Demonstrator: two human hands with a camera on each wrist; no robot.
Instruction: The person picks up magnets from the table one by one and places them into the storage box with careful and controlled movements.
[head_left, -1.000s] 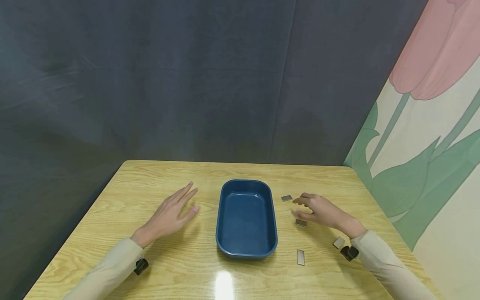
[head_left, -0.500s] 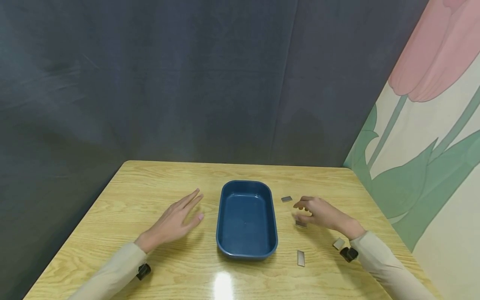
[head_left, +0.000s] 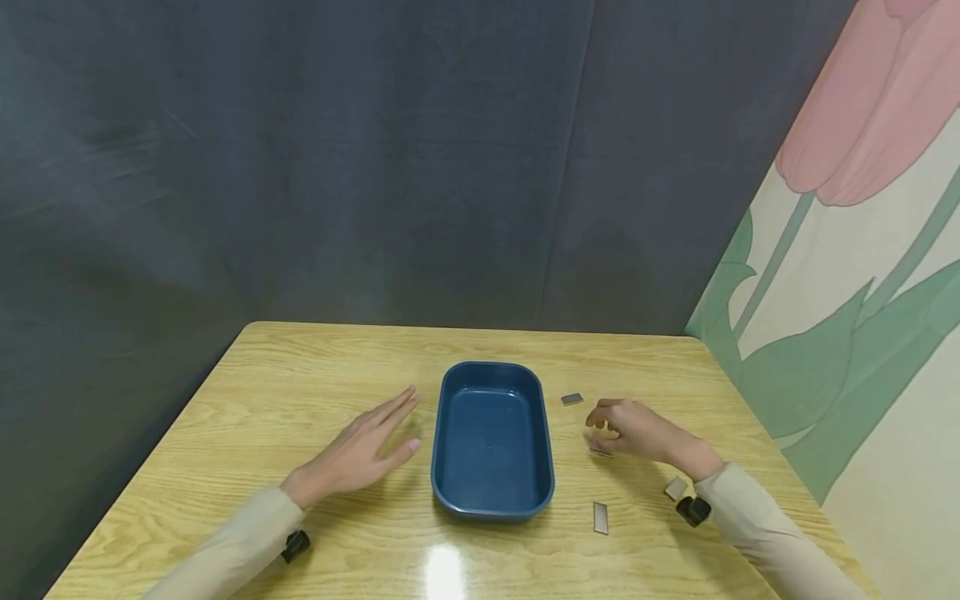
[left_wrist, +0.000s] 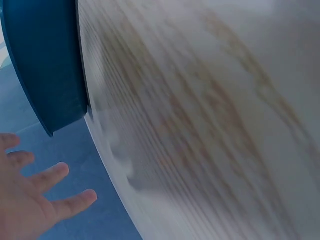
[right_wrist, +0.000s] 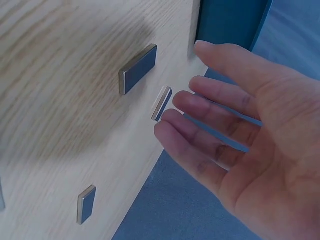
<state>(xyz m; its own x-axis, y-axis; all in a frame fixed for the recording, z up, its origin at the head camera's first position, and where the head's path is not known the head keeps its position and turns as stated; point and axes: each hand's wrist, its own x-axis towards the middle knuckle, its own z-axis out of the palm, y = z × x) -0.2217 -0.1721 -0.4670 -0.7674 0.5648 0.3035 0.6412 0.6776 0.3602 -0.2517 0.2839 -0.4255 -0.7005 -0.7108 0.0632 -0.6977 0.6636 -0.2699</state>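
The left grip [head_left: 356, 454] has been shifted rightward toward the blue tray [head_left: 491, 454], the right grip [head_left: 637, 429] slightly nearer. Both are relaxed, with nothing grasped. Four small blocks [head_left: 601, 518] are spread on the desk [head_left: 337, 358] right of the tray, one partly hidden by the right grip.

On the wood-grain table [head_left: 337, 358], a blue tray [head_left: 491, 442] and four small flat blocks [head_left: 601, 518].
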